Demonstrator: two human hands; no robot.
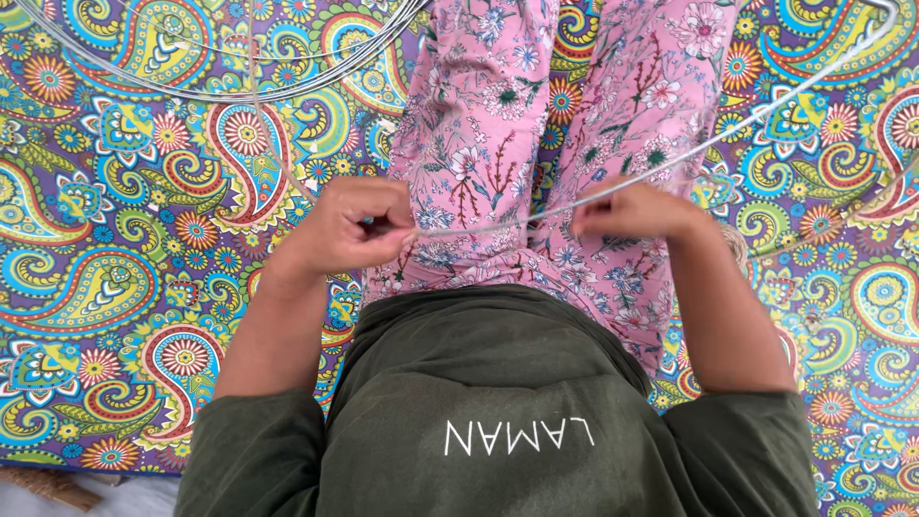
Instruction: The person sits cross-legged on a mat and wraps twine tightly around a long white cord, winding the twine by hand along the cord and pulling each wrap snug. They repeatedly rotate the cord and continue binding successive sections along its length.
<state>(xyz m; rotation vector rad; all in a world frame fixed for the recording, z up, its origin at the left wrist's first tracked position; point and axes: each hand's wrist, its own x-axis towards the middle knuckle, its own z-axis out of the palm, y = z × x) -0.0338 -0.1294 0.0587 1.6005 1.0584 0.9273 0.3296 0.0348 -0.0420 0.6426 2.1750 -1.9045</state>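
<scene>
I sit on the floor with my legs in pink flowered trousers stretched out ahead. My left hand is closed around one end of a thin silver wire, just above my left thigh. My right hand grips the same wire a little to the right, over my right thigh. A short straight stretch of wire runs between both fists. Beyond my right hand the wire rises diagonally to the upper right and curves round near the top corner.
A bright paisley cloth covers the floor all around. Several loops of thin wire lie on it at the upper left. A piece of twine lies by my right forearm. Bare floor shows at the bottom left.
</scene>
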